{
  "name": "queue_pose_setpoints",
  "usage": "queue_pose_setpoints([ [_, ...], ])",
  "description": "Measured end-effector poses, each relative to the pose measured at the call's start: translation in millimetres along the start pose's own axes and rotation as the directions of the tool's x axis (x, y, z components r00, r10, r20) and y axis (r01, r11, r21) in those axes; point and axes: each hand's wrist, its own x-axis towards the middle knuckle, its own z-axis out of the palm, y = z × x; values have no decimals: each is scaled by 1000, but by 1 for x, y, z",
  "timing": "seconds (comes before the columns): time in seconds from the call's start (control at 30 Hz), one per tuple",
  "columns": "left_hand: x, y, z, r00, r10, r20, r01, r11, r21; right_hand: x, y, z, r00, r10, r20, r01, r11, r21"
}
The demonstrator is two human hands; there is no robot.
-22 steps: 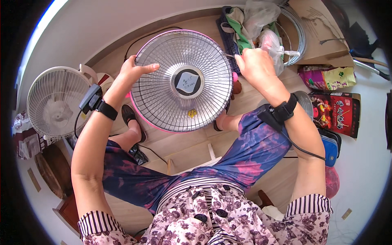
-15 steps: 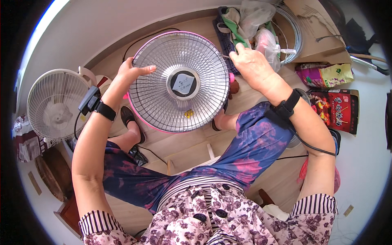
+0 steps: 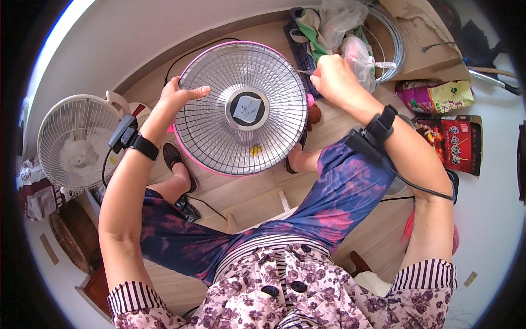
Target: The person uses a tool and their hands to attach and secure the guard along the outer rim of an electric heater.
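A round dish heater (image 3: 219,140) with a silvery reflector, a dark wire guard and a pink rim stands upright in front of me. My left hand (image 3: 179,97) grips its upper left edge, thumb lying over the guard and fingers curled behind the rim. By the upper right edge, my right hand (image 3: 335,77) is closed round a thin shaft (image 3: 304,72) that points left at the rim. Most of that tool is hidden in the fist. A pink knob-like piece (image 3: 310,100) juts from the heater's right side, below the right hand.
A white fan (image 3: 76,143) stands at the left. At the back right are a dark crate (image 3: 298,46), plastic bags (image 3: 359,57), a wire coil (image 3: 397,38) and cardboard (image 3: 424,41). Two packets, one purple (image 3: 435,97) and one red (image 3: 457,145), lie at the right.
My right hand has turned and its fingers have closed into a fist, with the thin shaft still at the rim. My left hand keeps its grip on the heater.
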Motion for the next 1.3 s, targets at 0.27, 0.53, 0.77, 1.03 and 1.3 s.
queue_pose_setpoints([
  [0.27, -6, 2, -4, 999, -26, -34, 26, 1000, 0, -4, 0, -3, 987, -148, 60, 155, 978, -142],
  [0.53, -2, 3, -5, 1000, -6, -15, 6, 999, -31, 2, 10, -3, 826, -499, 261, 563, 739, -370],
  [0.77, -6, 3, -2, 1000, 1, 4, -1, 995, -97, 2, -17, -12, 930, -313, 195, 353, 908, -227],
  [1.03, 0, 0, -2, 999, -12, 44, 17, 994, -107, 7, -16, -4, 989, -80, 122, 95, 988, -121],
  [1.3, -5, 3, -4, 998, 17, 62, -7, 987, -162, 15, -18, -1, 996, 57, 66, -54, 998, -35],
])
